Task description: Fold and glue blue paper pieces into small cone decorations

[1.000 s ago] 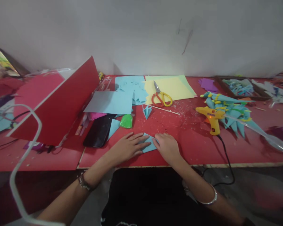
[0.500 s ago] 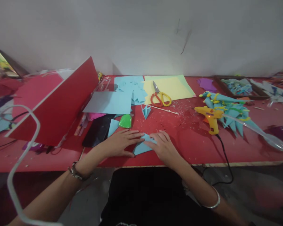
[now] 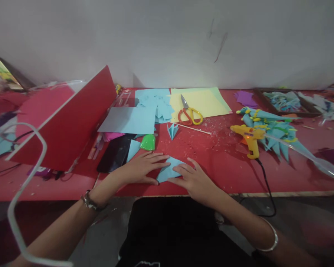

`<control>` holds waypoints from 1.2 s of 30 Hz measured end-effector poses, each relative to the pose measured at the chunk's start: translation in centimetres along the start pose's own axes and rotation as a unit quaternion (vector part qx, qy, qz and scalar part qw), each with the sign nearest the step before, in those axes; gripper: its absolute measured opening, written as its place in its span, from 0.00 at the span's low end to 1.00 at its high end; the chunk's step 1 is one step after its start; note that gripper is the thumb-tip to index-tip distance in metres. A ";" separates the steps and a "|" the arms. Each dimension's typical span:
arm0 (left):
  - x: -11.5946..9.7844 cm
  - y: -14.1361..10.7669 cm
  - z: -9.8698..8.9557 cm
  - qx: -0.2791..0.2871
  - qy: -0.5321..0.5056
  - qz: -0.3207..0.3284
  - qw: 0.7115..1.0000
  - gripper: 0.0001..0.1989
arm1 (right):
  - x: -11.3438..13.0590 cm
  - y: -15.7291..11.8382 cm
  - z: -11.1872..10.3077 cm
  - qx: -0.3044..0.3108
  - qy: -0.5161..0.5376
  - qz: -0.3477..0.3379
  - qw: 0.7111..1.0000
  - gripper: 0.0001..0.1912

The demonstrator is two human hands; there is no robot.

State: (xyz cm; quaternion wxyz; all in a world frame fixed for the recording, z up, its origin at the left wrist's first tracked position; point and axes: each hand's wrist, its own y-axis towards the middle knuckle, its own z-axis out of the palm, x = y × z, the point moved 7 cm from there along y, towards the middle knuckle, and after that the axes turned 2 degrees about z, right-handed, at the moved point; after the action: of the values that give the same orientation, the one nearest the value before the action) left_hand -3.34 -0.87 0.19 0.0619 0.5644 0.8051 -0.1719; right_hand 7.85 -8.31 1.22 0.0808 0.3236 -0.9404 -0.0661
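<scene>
Red tabletop (image 3: 225, 170) bears lt.-blue paper (image 3: 167, 172) under fingertips of L hand (image 3: 140, 168) & R hand (image 3: 196, 181), fingers loosely spread, nothing gripped; uneven pressure could skew it.

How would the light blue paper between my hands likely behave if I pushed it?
The light blue paper would probably slide easily, since it lies flat on the smooth-looking red tabletop. It looks thin, so it should be light. Its straight edges suggest it may stay fairly stiff rather than flop.
</scene>
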 end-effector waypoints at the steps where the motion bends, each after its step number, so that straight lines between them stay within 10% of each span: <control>1: 0.0 0.0 0.0 0.000 0.000 -0.001 1.000 0.34 | -0.3 -0.3 -0.1 0.002 -0.001 0.009 1.000 0.18; 22: 0.0 -0.5 0.1 -0.020 -0.054 0.000 0.998 0.33 | -5.2 -4.8 -2.7 -0.012 -0.050 0.177 0.983 0.20; 36: -4.7 -1.5 1.5 -0.128 -0.026 -0.101 0.986 0.36 | 1.9 -2.0 0.8 -0.066 0.015 0.051 0.996 0.22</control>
State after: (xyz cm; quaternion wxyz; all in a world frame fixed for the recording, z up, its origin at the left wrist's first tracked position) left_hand -3.17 -6.00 0.52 0.1369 0.4630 0.8714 -0.0868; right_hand 7.42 -10.99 0.32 0.1189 0.2703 -0.9479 -0.1191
